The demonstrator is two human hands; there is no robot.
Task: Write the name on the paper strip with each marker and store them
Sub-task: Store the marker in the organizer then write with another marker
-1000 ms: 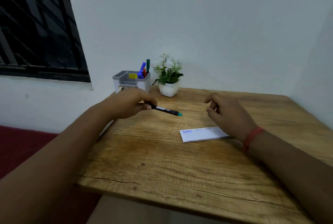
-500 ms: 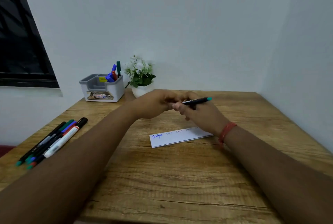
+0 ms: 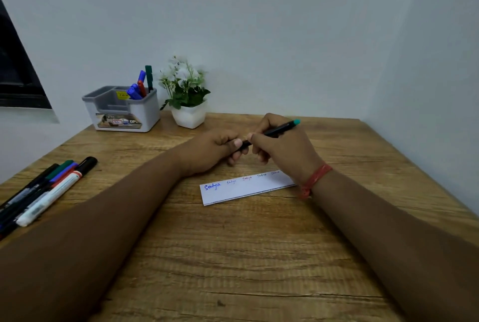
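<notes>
Both hands meet above the strip (image 3: 246,188), sharing one black marker (image 3: 274,131) with a teal end. My left hand (image 3: 215,149) has its fingers curled round the near end of the marker, where the cap likely sits, though that end is hidden inside the grip. My right hand (image 3: 282,145) pinches the barrel, and the teal tail sticks up and away to the right. It looks like uncapping, the step just before writing. On the strip, which lies flat on the table (image 3: 259,257) just under the right wrist, the name is written five times along the top edge, so several pens are done. Next the cap must come off with a straight pull, then the tip goes down to bare paper, probably below the first row. More markers (image 3: 49,192) wait in a bunch at the left edge, well apart from the strip. Finished ones stand in the holder (image 3: 124,111) at the back, beside a plant (image 3: 185,96).
</notes>
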